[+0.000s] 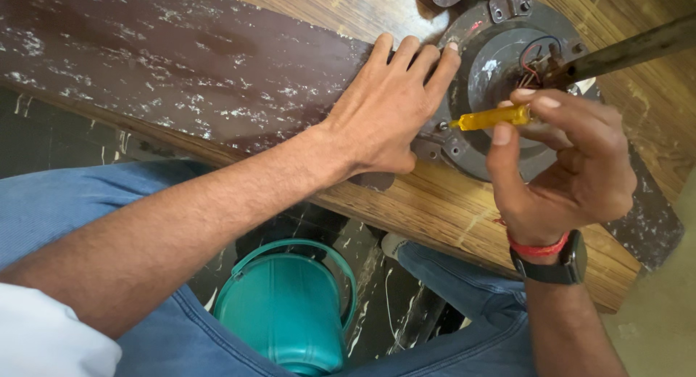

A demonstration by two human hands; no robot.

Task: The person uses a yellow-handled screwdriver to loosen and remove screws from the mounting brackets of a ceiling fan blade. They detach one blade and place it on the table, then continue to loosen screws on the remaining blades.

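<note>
Teal bucket [290, 312] below; left hand [384, 109] spread flat on fan blade [181, 65], right hand [565, 159] pinching yellow screwdriver [489, 117].

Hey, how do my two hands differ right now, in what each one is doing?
The left hand lies flat, fingers stretched out, pressing the dark fan blade; the right hand is curled, pinching a yellow-handled screwdriver. The left holds nothing; the right wears a red thread and a black watch. Both sit at the round grey motor housing.
</note>
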